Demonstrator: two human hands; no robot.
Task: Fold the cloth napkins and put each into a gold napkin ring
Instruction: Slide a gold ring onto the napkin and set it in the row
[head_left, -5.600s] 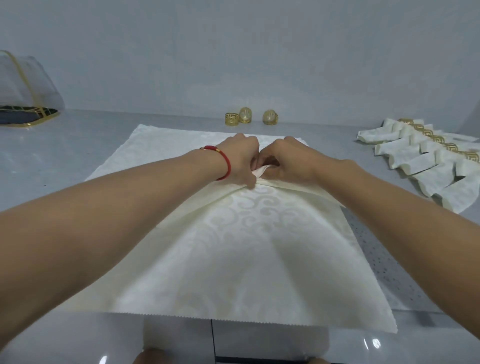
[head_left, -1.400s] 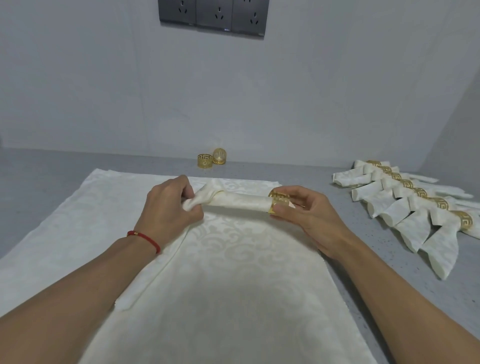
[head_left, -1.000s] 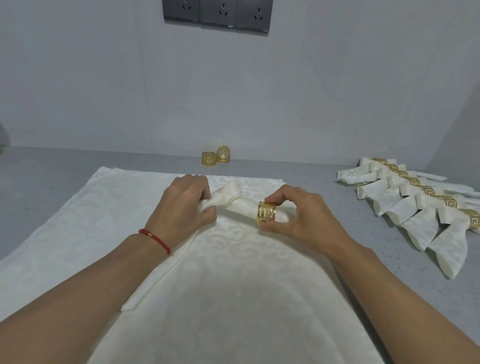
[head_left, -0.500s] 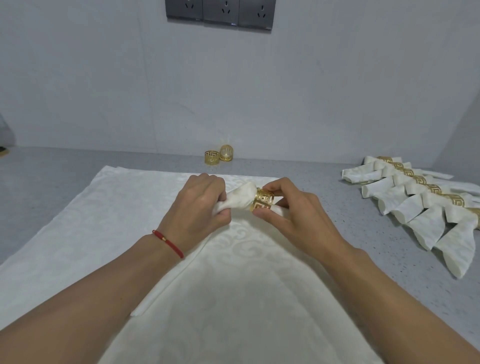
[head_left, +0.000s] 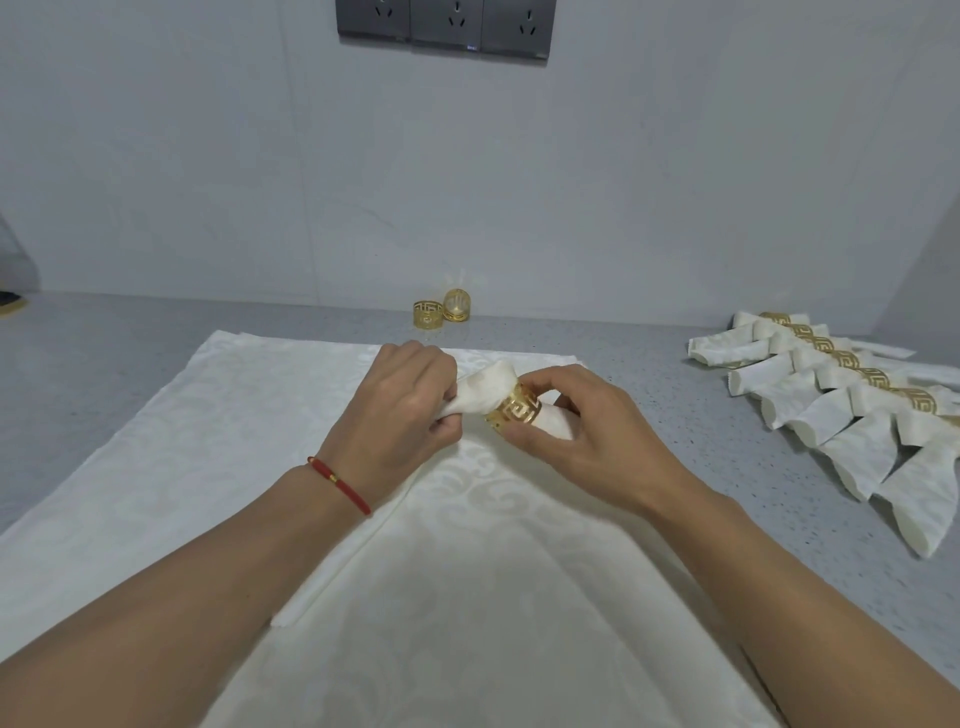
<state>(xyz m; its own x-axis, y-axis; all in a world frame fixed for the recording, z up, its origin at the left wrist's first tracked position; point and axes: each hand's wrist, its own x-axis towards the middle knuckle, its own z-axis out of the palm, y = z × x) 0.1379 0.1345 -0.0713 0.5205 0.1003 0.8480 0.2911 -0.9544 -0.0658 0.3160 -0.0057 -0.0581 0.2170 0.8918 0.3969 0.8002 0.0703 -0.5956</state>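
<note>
Grey speckled tabletop (head_left: 649, 395) against a plain grey wall, with a row of dark wall sockets (head_left: 441, 26) at the top of the frame: at centre, I work a gathered cloth napkin (head_left: 480, 389) into a gold napkin ring (head_left: 514, 411). The rolled neck of the napkin runs roughly left to right across the frame, tilted slightly, and sits directly between my two hands. My left hand (head_left: 402, 415), a red cord bracelet (head_left: 340, 486) at the wrist, grips the bunched end on the ring's left. My right hand (head_left: 576, 431) pinches the ring itself between thumb and fingers, with cloth showing past it on the right. The rest of the napkin spreads toward the bottom of the frame over another flat napkin (head_left: 234, 400). By my reckoning the ring needs sliding along that axis, and the right hand is the one placed to do it. Two spare rings (head_left: 442, 310) wait at the wall; finished napkins (head_left: 831, 400) lie in a row at right. No readable writing or brand anywhere; the rings carry only a fret pattern.
</note>
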